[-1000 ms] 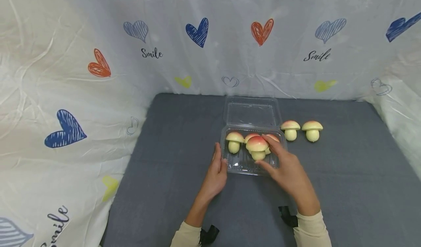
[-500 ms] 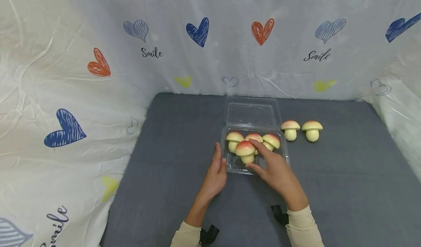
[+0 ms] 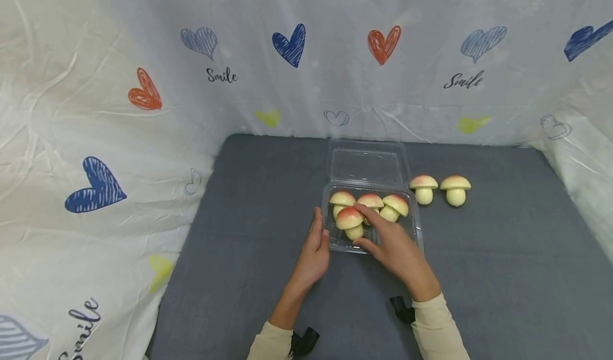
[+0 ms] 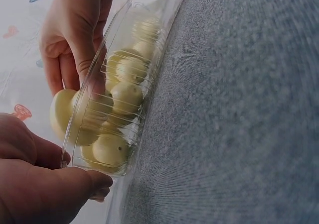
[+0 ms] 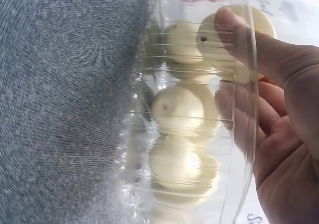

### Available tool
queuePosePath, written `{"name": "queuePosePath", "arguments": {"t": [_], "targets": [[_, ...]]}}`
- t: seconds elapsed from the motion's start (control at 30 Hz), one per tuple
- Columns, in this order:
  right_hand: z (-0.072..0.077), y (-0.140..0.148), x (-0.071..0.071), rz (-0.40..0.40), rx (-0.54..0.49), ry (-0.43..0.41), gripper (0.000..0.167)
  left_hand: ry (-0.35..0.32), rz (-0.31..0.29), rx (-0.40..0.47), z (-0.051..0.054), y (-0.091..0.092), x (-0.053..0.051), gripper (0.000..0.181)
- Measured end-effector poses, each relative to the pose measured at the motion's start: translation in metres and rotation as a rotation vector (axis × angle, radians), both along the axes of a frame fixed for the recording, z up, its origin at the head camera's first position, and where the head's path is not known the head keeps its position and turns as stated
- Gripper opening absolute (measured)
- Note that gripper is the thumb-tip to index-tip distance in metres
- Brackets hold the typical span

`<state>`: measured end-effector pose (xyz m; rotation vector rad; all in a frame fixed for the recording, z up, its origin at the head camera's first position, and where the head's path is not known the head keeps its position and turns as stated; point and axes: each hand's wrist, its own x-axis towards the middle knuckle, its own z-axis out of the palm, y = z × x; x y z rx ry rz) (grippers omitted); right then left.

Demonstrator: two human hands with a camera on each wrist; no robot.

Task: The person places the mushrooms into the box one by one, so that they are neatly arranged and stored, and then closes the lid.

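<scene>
A clear plastic box (image 3: 418, 227) sits on the dark grey tabletop (image 3: 258, 216), its lid (image 3: 367, 163) folded open at the box's far side. Above the box's near left part, the person's right hand (image 3: 398, 248) has a narrow grip, pinching a tilted mushroom (image 3: 348, 219) with a red-blushed cap between thumb and fingers. The left hand (image 3: 312, 256) rests against the box's left side, its grip unclosed, fingers straight. Three other mushrooms (image 3: 395, 205) occupy the box's far half; two spare mushrooms (image 3: 456, 184) are right of the box.
</scene>
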<state>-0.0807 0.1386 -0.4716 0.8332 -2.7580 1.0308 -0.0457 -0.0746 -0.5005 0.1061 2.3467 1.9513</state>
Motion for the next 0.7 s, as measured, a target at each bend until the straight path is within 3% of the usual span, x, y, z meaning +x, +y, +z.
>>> {"name": "queuePosePath", "arguments": {"t": [0.7], "targets": [[-0.0027,-0.0044,-0.0073,0.071,0.042,-0.001,0.086,0.014,0.015,0.024,-0.0029,0.001,-0.0006,0.062]]}}
